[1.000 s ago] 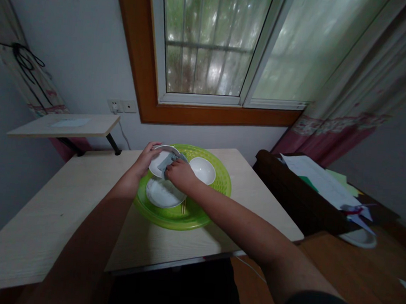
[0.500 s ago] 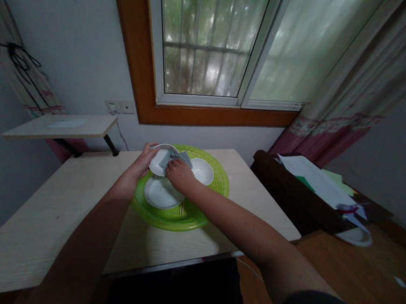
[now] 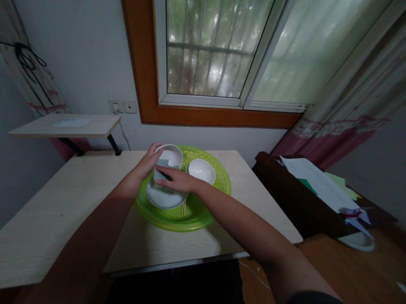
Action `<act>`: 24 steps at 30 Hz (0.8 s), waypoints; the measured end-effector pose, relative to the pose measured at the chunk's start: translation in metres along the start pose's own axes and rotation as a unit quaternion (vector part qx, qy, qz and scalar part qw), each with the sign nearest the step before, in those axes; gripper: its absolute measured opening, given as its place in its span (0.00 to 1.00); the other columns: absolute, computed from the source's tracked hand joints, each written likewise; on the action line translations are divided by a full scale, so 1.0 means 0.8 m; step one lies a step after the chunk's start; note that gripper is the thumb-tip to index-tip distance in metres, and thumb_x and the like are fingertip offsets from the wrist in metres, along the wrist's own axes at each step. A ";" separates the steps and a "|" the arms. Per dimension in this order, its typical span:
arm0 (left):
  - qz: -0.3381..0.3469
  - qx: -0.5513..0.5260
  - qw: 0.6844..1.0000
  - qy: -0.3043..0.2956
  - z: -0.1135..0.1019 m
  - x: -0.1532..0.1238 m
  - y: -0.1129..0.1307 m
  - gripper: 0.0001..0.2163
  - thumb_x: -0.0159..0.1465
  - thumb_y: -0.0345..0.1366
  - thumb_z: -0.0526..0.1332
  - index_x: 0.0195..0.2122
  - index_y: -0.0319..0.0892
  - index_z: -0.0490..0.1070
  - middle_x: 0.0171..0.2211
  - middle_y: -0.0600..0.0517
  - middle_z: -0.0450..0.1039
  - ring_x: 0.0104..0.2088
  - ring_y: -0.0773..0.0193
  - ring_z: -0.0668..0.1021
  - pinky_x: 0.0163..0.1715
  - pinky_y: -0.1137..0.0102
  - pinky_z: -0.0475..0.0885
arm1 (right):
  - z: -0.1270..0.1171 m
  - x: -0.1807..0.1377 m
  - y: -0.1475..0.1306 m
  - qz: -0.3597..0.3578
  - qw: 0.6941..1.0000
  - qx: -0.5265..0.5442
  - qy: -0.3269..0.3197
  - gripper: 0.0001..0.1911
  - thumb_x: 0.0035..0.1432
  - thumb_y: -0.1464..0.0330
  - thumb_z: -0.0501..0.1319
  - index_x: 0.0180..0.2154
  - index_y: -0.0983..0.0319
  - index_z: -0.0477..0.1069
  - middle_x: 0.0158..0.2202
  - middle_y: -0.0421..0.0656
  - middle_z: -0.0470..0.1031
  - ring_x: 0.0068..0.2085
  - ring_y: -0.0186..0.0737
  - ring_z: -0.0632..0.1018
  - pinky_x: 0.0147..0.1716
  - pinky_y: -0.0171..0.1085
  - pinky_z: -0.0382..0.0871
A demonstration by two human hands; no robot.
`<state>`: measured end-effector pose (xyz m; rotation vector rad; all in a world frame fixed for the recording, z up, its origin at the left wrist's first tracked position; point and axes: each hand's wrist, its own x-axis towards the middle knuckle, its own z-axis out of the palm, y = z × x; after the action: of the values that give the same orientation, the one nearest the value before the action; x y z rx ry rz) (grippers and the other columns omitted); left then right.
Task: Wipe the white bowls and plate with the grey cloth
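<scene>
My left hand (image 3: pixel 151 159) is closed on the left rim of a white bowl (image 3: pixel 174 154), tilted above a round green tray (image 3: pixel 193 224). With my right hand (image 3: pixel 176 178) I grip a grey-blue cloth (image 3: pixel 160 174) at the bowl's near side; part of the cloth is hidden by my fingers. A white plate (image 3: pixel 166 198) lies on the tray just below the cloth. To the right sits another white bowl (image 3: pixel 202 170), apparently with a second one under it. Chopsticks (image 3: pixel 183 208) rest beside the plate.
The tray stands on a pale wooden table (image 3: pixel 91 180). A small raised shelf (image 3: pixel 68 125) is at the back left. Off the table's right side is a dark wooden piece of furniture (image 3: pixel 284 191) with papers (image 3: pixel 320 184) on it. A window (image 3: pixel 210 54) is behind.
My right hand has moved left and slightly towards me with the cloth, from inside the bowl to its near side. More of the bowl's inside shows. The view has shifted slightly.
</scene>
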<state>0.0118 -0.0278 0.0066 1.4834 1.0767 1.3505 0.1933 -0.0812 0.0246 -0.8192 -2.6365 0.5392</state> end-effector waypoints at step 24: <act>-0.031 -0.016 0.998 0.058 0.009 -0.004 0.010 0.22 0.62 0.41 0.62 0.56 0.48 0.63 0.45 0.48 0.69 0.42 0.60 0.74 0.42 0.66 0.71 | 0.004 0.000 0.007 -0.007 0.998 -0.051 -0.037 0.42 0.61 0.63 0.63 0.70 0.71 0.48 0.69 0.59 0.57 0.66 0.49 0.67 0.62 0.44 0.62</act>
<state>0.0193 -0.0334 0.0129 1.3511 1.1588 1.4175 0.1947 -0.0780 0.0192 -0.8238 -2.7540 0.4426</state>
